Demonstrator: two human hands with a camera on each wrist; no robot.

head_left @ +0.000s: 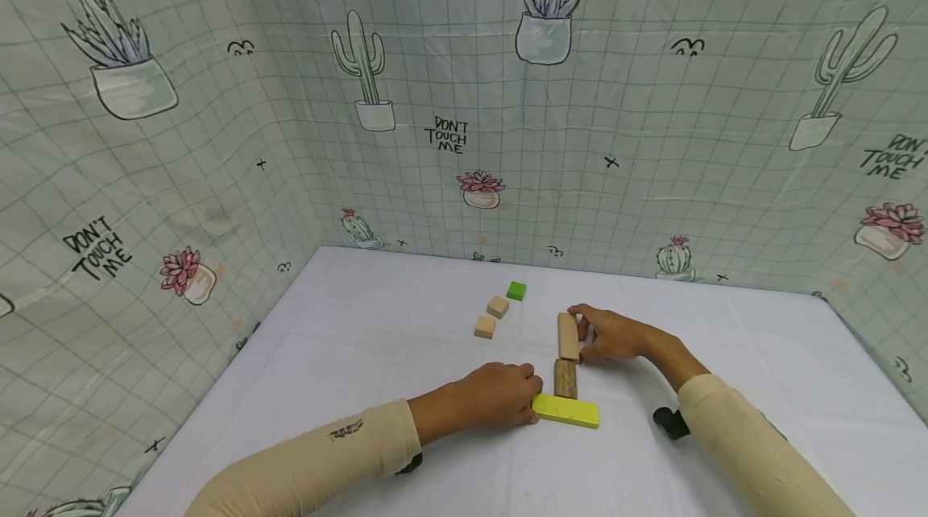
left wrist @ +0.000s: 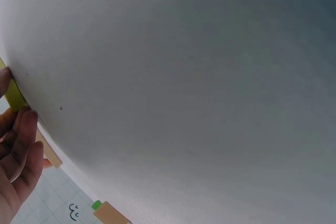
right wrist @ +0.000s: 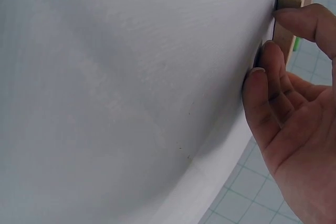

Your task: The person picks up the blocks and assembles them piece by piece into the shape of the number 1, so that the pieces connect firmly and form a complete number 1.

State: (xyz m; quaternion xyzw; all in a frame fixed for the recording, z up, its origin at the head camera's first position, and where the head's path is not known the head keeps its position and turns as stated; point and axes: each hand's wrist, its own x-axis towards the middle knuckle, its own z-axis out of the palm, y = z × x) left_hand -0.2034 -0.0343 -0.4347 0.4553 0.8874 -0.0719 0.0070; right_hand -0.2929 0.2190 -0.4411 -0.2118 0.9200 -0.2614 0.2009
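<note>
A yellow block point(head_left: 569, 411) lies crosswise on the white table. My left hand point(head_left: 496, 394) pinches its left end, and the left wrist view shows fingers and thumb around that end of the yellow block point(left wrist: 14, 97). Behind it a darker wooden block point(head_left: 565, 378) extends away, its near end against the yellow one. Beyond that, in line, lies a pale wooden block point(head_left: 569, 337). My right hand point(head_left: 616, 335) holds this pale block from the right side, index finger near its far end and thumb near its near end. In the right wrist view the thumb touches the pale block point(right wrist: 284, 38).
Left of the pale block sit two small wooden cubes point(head_left: 485, 327) point(head_left: 498, 307) and a green block point(head_left: 516, 291) in a slanting row. A patterned cloth point(head_left: 406, 179) hangs behind the table point(head_left: 362, 324). Dark wrist gear point(head_left: 670, 423) shows beneath the right sleeve.
</note>
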